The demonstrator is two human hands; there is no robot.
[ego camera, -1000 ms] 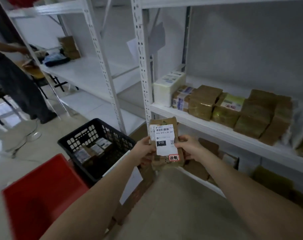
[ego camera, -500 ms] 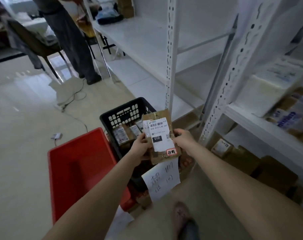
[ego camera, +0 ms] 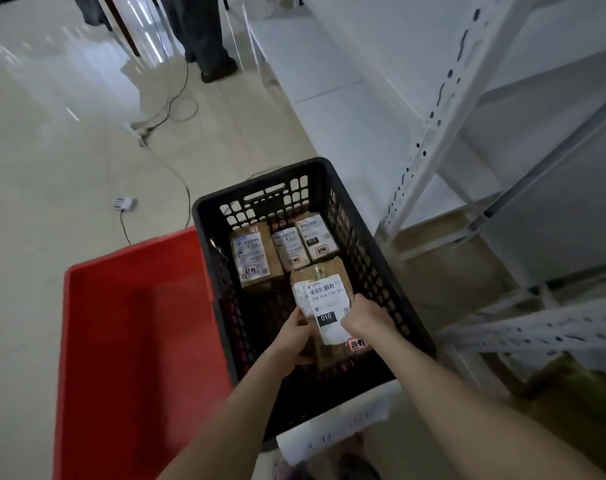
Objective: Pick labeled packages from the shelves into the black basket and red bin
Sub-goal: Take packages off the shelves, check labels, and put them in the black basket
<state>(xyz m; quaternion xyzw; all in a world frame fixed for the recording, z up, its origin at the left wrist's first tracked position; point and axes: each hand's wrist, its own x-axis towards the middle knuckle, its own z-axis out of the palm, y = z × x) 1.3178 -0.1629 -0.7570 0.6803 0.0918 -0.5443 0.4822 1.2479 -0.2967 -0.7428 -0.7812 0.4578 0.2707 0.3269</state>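
1. Both hands inside the black basket (ego camera: pixel 204 216), gripping one brown package (ego camera: pixel 324 299) w/ white label (ego camera: pixel 324 308), "010" tag visible.
2. Left hand (ego camera: pixel 293 339) closed on pkg's left edge, thumb on top; right hand (ego camera: pixel 365 318) closed on right edge, fingers over the label.
3. Pkg sits low in basket, near-right part; can't tell if it touches the bottom.
4. 3 other labeled pkgs (ego camera: pixel 255 254) lie flat at basket's far end, just beyond the held one.
5. Red bin (ego camera: pixel 128 323) directly left of basket, sides touching.
6. White shelf rack (ego camera: pixel 429 140) right of basket; paper sheet (ego camera: pixel 332 431) on basket's near wall.
7. Cable (ego camera: pixel 171 109) on floor far left; another person's legs (ego camera: pixel 204 36) at top.
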